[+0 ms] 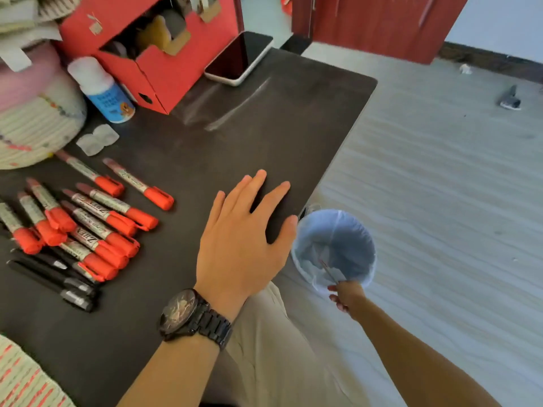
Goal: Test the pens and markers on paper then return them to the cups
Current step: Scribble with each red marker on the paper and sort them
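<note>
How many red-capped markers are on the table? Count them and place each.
10. Two red-capped markers lie apart at the back, two mid-pile, three at the left, three nearest, by the black pens. They overlap; more may be hidden.

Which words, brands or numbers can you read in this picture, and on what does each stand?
"ZHE", further letters unsure: barrel label of a red-capped marker.
Blue bottle: white print, too blurred to read.
Other marker labels and the black pens: too small to read.
</note>
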The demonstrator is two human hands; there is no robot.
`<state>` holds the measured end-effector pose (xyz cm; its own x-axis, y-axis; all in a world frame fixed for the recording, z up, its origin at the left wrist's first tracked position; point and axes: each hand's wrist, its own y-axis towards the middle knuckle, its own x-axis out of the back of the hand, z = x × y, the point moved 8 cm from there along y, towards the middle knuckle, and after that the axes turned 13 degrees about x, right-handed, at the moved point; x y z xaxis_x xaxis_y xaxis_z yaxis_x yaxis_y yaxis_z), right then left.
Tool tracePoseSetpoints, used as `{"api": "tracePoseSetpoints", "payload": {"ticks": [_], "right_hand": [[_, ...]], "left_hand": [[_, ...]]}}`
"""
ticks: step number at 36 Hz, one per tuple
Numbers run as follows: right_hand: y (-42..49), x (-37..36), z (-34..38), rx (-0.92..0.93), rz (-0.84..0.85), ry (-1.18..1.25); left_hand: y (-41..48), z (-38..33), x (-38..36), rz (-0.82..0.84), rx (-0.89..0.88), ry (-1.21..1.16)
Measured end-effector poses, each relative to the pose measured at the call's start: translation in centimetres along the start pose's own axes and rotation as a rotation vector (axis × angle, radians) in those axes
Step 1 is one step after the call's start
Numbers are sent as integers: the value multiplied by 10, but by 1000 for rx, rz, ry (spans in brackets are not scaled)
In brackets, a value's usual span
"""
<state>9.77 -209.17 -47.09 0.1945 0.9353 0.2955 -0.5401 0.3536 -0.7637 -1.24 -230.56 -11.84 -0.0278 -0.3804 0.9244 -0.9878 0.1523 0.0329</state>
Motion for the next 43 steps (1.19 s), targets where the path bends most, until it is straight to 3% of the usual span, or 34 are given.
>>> {"api": "tracePoseSetpoints", "payload": {"ticks": [7,12,20,24,32,37,41,43], "right_hand": [[31,-9,15,-90,-25,56],[49,-22,27,-13,-23,72],[37,-51,27,205,88,-783],[26,-61,27,245,122,-884],[-5,-36,59,380,68,-702],[-52,-4,109,598,-71,-326],[-134,36,159,851,-261,-75],[-191,44,187,988,-280,65]], "left_hand": [[2,2,0,0,19,-30],[3,2,-1,-12,20,-34],[3,2,-1,-39,7,-24],[4,1,0,-45,3,-33],[-3,0,3,2,19,-34],[-26,8,22,54,22,-51],[-69,35,67,-76,32,-103],[-97,60,93,-182,77,-142]]}}
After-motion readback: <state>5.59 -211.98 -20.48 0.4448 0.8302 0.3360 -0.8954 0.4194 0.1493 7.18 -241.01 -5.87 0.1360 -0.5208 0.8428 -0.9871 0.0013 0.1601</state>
